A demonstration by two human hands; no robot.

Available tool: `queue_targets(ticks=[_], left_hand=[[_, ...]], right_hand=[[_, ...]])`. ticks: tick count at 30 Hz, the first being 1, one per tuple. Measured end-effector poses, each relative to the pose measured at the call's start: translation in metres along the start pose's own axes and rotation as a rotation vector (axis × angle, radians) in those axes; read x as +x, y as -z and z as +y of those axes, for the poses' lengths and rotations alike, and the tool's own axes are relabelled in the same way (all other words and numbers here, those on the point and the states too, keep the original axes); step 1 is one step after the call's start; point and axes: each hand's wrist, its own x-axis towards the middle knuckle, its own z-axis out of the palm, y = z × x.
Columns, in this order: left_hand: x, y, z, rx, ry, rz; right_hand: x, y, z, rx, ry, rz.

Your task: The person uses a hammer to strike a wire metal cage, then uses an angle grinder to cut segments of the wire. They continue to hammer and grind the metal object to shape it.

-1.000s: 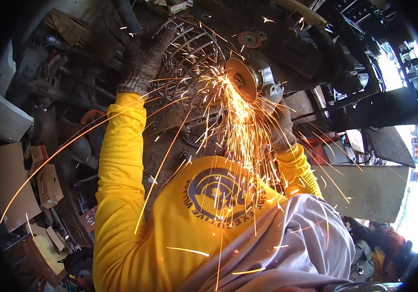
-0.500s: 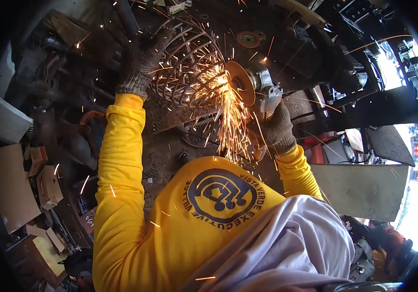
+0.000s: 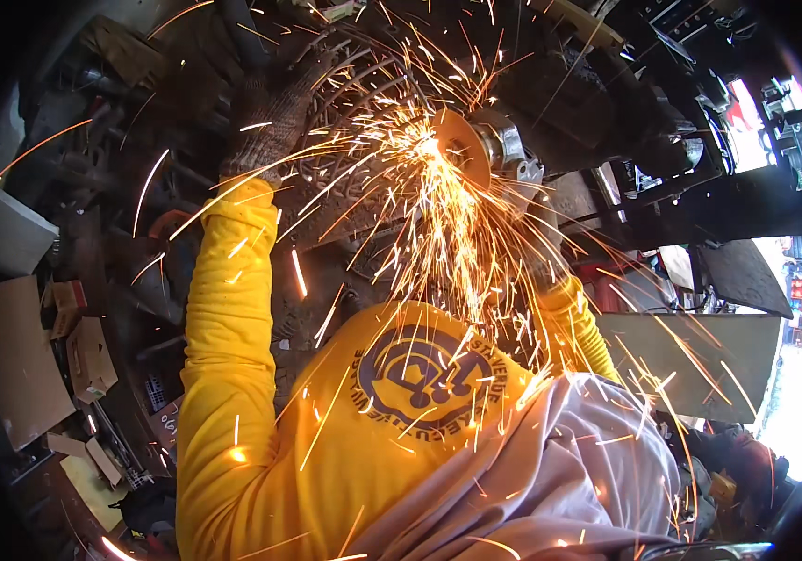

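Orange disc [image 3: 463, 150] sheds sparks at the right edge of the metal-rod cage [image 3: 350, 86] beside the left hand [image 3: 275, 117], whose grip I cannot tell, while the right hand [image 3: 539, 247] grasps the angle grinder [image 3: 513, 157], which could kick back if a rod snags.

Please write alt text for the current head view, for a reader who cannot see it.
Bright sparks spray from an angle grinder in the gloved right hand; the gloved left hand is at the edge of a rounded frame of metal bars. A yellow top and greyish cloth fill the foreground.
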Motion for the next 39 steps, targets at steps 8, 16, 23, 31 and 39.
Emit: queue_targets(ticks=[8,16,23,31,39], left_hand=[[0.001,0.0,-0.002,-0.065,0.062,0.02],[0.008,-0.005,-0.022,-0.053,-0.056,0.043],[0.008,-0.004,-0.033,0.077,-0.385,0.09],[0.017,0.001,-0.048,0.526,-0.586,0.105],[-0.004,-0.002,0.019,-0.053,0.056,0.068]], right_hand=[[0.004,-0.002,-0.022,-0.051,-0.046,0.046],[-0.001,-0.001,-0.004,-0.067,0.021,0.105],[0.003,-0.003,0.007,0.091,-0.068,0.051],[0.004,-0.008,-0.005,0.555,-0.241,0.12],[0.002,-0.002,-0.036,0.026,-0.248,0.061]])
